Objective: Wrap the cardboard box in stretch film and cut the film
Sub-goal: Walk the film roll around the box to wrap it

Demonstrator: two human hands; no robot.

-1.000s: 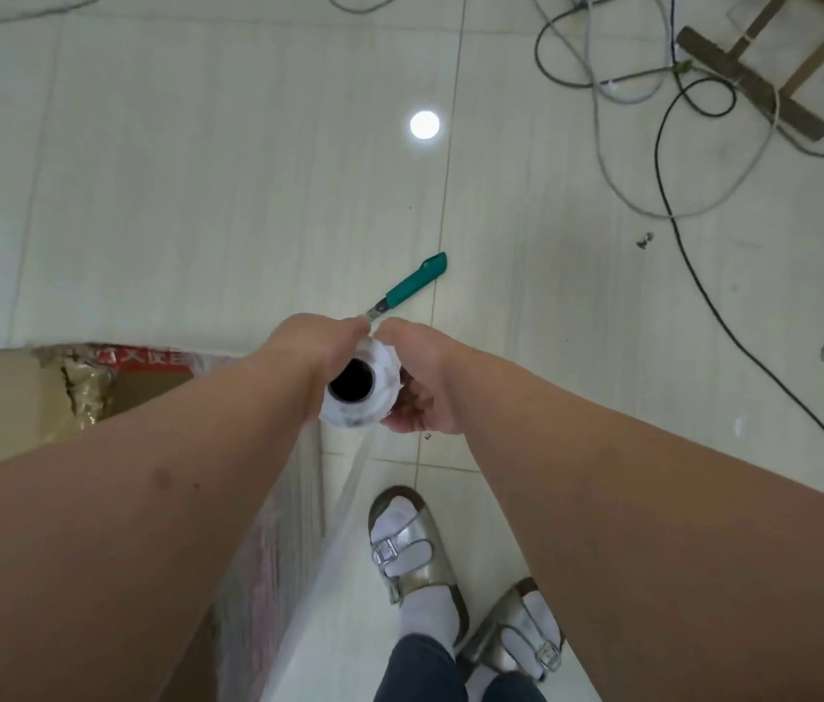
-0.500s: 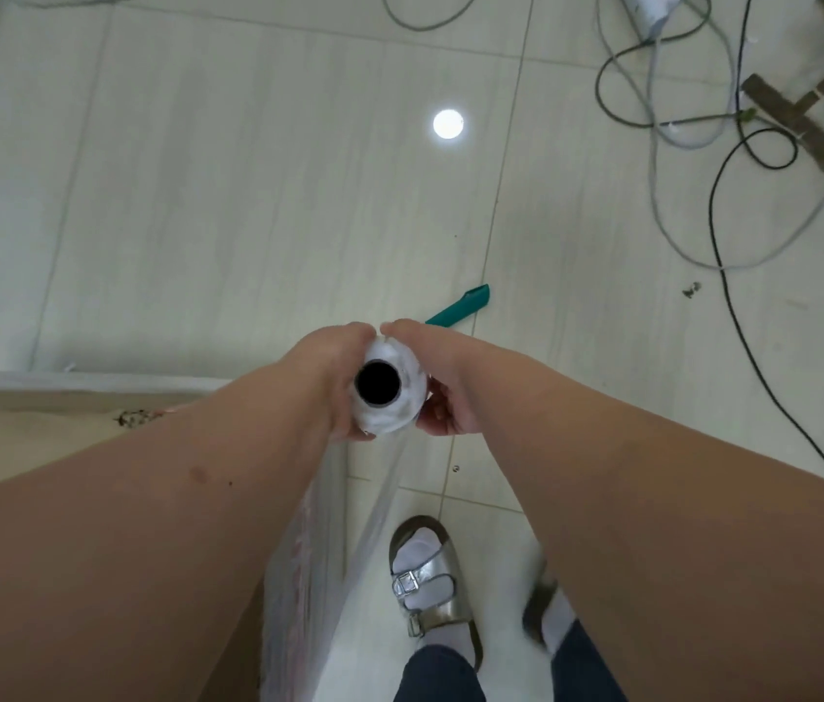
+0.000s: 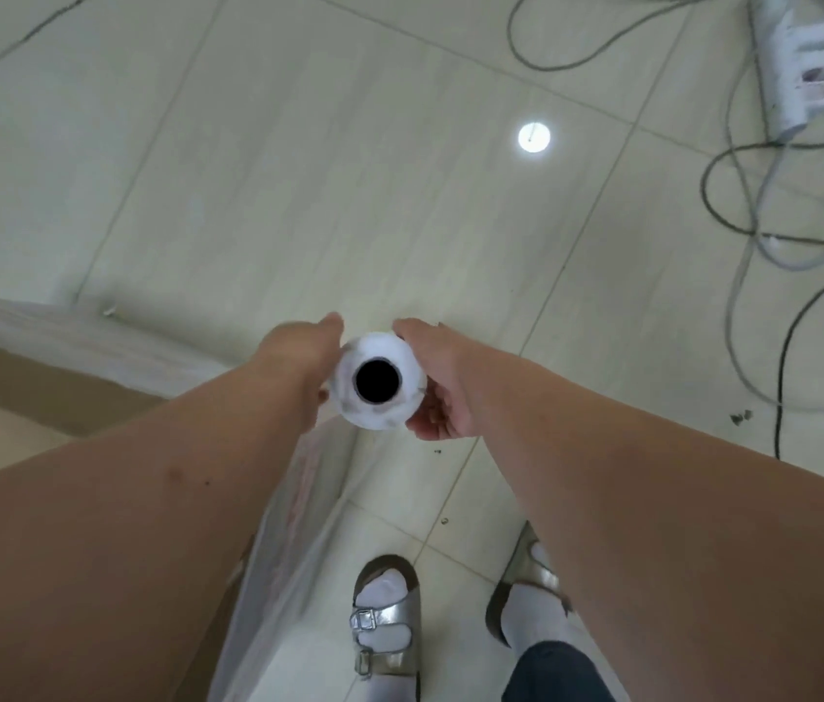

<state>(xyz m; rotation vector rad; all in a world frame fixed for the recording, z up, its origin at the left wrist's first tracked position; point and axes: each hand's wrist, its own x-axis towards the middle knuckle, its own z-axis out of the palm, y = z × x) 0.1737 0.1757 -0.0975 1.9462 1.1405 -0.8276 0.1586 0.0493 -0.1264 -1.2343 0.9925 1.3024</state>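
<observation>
The white roll of clear stretch film (image 3: pixel 377 381) is held upright, its long axis vertical, so the dark hollow core faces the head camera. The left hand (image 3: pixel 298 357) grasps its left side and the right hand (image 3: pixel 443 385) grasps its right side; both are equally near. The brown cardboard box (image 3: pixel 4 397) lies to the left of the hands, with a film-covered top edge. A taut film sheet (image 3: pixel 293 524) runs down and back from the roll along the box side. Judgement: the next pass must carry the roll around the box corner ahead, keeping the axis vertical.
</observation>
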